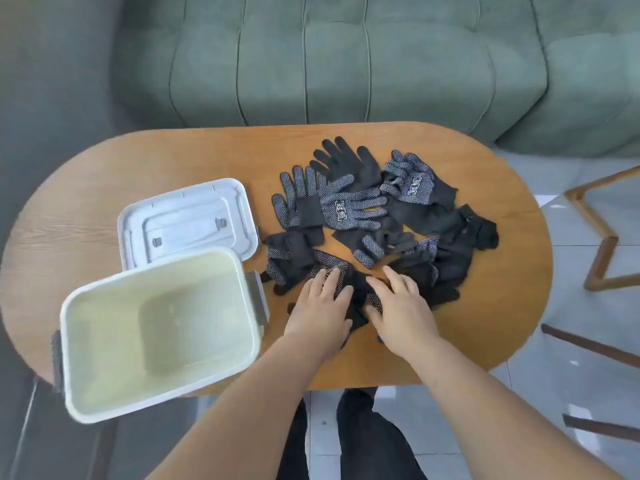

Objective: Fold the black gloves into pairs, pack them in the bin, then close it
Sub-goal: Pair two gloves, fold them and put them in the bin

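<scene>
Black knit gloves with white grip dots (349,207) — a loose heap, spread over the right half of the oval wooden tabletop (138,161), several overlapping, two showing a white square logo on the palm. Farthest one, at 12 o'clock of the heap, plain black with fingers pointing away. Nearest one (356,296), at 6 o'clock of the heap, pinned flat under both hands.

Left hand (320,315) palm down, fingers spread and nearly straight, pressing on that nearest glove; no closed grasp visible. Right hand (401,315) likewise palm down just beside it at 3 o'clock, fingers extended, thumb tucked against the dotted fabric — whether pinching an edge, cannot tell. Both bare forearms reaching in from 6 o'clock.

Empty cream-white rectangular plastic bin (72,341) at 9 o'clock of the hands, open, overhanging the near left edge of the table, grey latches on its short sides. Light grey plastic lid (187,220) lying flat at 12 o'clock of the bin, partly hidden behind the bin's far rim.

Green tufted sofa (346,60) beyond the table at 12 o'clock. Wooden chair frame (602,237) on the tiled floor at 3 o'clock.
</scene>
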